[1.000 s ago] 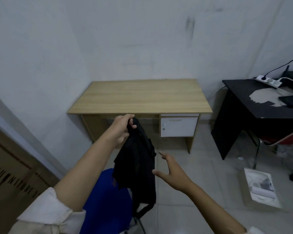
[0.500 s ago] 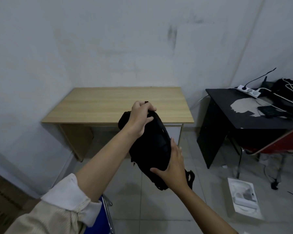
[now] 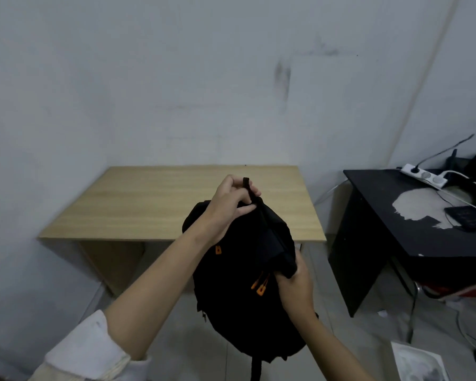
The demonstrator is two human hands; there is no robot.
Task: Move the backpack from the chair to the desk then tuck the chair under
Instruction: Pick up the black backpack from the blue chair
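The left hand [image 3: 228, 207] gripped the top loop of the black backpack [image 3: 242, 292], the right hand [image 3: 296, 287] clasped its side, and it hung in the air before the wooden bench [image 3: 154, 204].

I'm seeing matt black cloth on the backpack [image 3: 239, 303], with small orange zip pulls [image 3: 259, 286] that look like plastic. The desk [image 3: 176, 204] top shows a pale wood grain, smooth and matt. The black table [image 3: 412, 229] has its dark finish worn off in a pale patch. White sleeve [image 3: 85, 350], soft cloth.
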